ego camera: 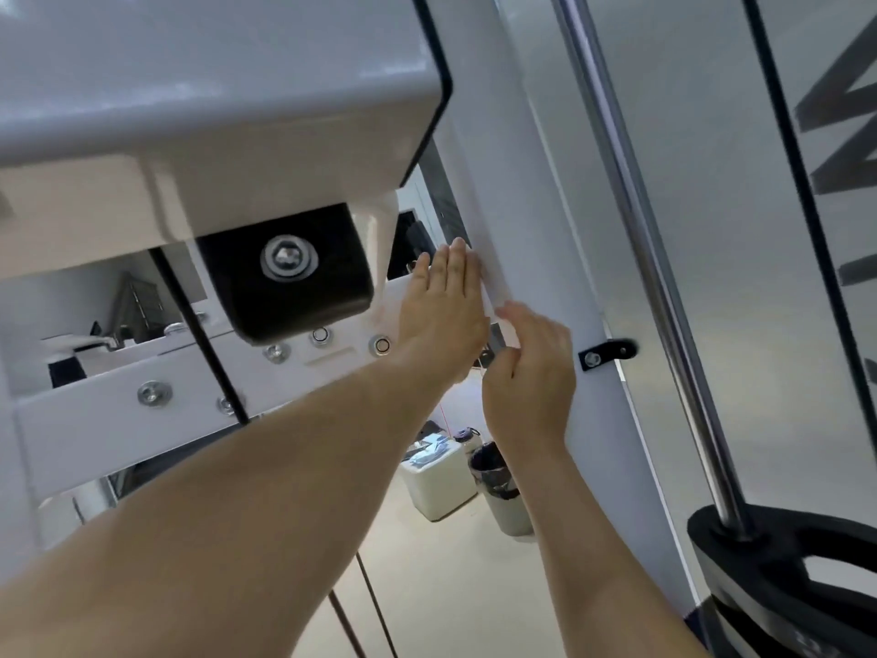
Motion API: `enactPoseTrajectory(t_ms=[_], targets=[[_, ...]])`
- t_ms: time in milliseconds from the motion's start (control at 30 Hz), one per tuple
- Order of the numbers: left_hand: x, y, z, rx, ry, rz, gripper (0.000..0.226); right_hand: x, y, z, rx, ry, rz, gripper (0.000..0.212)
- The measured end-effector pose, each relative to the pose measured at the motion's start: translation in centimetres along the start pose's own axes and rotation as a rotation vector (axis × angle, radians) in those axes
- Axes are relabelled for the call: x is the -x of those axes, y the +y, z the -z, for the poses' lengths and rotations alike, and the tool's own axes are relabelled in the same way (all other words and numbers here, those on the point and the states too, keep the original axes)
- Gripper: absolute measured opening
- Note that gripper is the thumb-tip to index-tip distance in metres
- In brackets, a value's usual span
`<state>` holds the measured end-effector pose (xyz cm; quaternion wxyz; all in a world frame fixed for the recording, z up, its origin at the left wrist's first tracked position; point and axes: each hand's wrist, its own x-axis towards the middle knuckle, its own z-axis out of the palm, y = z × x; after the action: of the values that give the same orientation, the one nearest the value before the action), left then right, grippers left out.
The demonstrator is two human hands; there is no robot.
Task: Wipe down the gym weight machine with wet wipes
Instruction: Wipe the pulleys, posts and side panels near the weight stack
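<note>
White wipe (494, 296) on post edge (479, 192); left hand (441, 308) flat, right hand (531, 372) maybe pinching.

Large dark letters (840, 111) on the weight machine's side panel (807, 30) are cropped, unreadable.

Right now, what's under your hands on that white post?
A white wet wipe, pressed against the post. Only a strip shows between the left hand and right hand; the rest, and the post's surface beneath, is covered.
</note>
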<state>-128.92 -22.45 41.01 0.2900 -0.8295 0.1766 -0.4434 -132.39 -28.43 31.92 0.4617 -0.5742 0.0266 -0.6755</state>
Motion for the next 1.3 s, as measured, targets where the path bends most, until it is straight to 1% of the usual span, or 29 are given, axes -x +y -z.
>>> enactPoseTrajectory(t_ms=[33,67,100,133,200,267,300,367,400,433,533,567,667,800,867,967,1100,1167,1200,1233,1267,1300], targets=[[0.1,0.0,-0.2,-0.025,0.047,-0.021,0.067,-0.5,0.3,0.4,0.081,0.041,0.043,0.046],[0.4,-0.1,-0.3,-0.088,0.082,-0.077,0.064,-1.0,0.5,0.7,0.159,0.023,0.050,0.053],[1.1,-0.1,-0.8,-0.142,0.095,-0.147,0.061,-1.4,1.0,0.7,0.217,-0.050,0.015,0.059],[2.1,-0.2,-1.1,-0.181,0.062,-0.219,0.059,-1.5,1.4,0.7,0.260,-0.148,-0.031,0.064],[3.6,-0.4,-1.5,-0.247,0.018,-0.300,0.058,-0.9,2.0,0.7,0.288,-0.293,-0.093,0.072],[3.0,-0.5,-0.8,-0.308,0.026,-0.266,0.060,-0.1,2.7,0.9,0.311,-0.331,-0.056,0.075],[2.3,-0.4,-0.2,-0.308,0.038,-0.205,0.062,0.1,3.1,1.0,0.316,-0.344,-0.048,0.074],[1.1,-0.1,1.0,-0.250,0.052,-0.086,0.066,0.1,3.8,1.5,0.350,-0.376,-0.064,0.070],[1.1,0.2,1.2,-0.237,0.038,-0.069,0.066,0.0,4.2,1.8,0.377,-0.390,-0.067,0.066],[1.4,0.4,0.9,-0.245,0.028,-0.093,0.064,-0.1,4.5,2.1,0.398,-0.400,-0.070,0.064],[3.9,-0.3,-0.5,-0.358,0.004,-0.258,0.061,-0.3,4.5,2.3,0.424,-0.433,-0.075,0.064],[4.6,-0.8,-0.4,-0.390,-0.015,-0.272,0.060,-0.3,4.4,2.3,0.429,-0.435,-0.079,0.065],[6.2,-1.7,0.9,-0.410,-0.049,-0.230,0.060,-0.2,4.3,2.3,0.436,-0.417,-0.077,0.064],[8.2,-2.3,0.5,-0.420,-0.114,-0.177,0.060,0.2,4.2,1.8,0.463,-0.389,-0.068,0.065],[8.6,-2.8,0.4,-0.435,-0.110,-0.172,0.061,0.3,4.2,1.7,0.474,-0.383,-0.076,0.066],[9.1,-2.3,0.3,-0.327,-0.120,-0.116,0.062,0.5,4.2,1.7,0.485,-0.373,-0.060,0.066],[10.1,-1.8,0.4,-0.176,-0.114,0.050,0.074,0.7,4.3,1.6,0.469,-0.351,-0.065,0.071],[9.8,-1.7,0.7,-0.146,-0.092,0.057,0.072,1.0,3.3,1.4,0.417,-0.264,-0.065,0.070],[9.6,-1.6,0.8,-0.137,-0.081,0.036,0.070,1.4,2.3,1.0,0.361,-0.231,-0.009,0.067],[9.5,-1.3,0.8,-0.123,-0.076,0.017,0.069,2.3,1.5,0.5,0.276,-0.240,0.082,0.063],[9.0,-1.2,0.9,-0.119,-0.057,-0.011,0.067,2.7,0.8,-0.4,0.142,-0.271,0.155,0.060],[8.8,-1.3,0.9,-0.105,-0.053,-0.030,0.066,3.1,-0.1,-1.3,0.017,-0.352,0.187,0.056]])
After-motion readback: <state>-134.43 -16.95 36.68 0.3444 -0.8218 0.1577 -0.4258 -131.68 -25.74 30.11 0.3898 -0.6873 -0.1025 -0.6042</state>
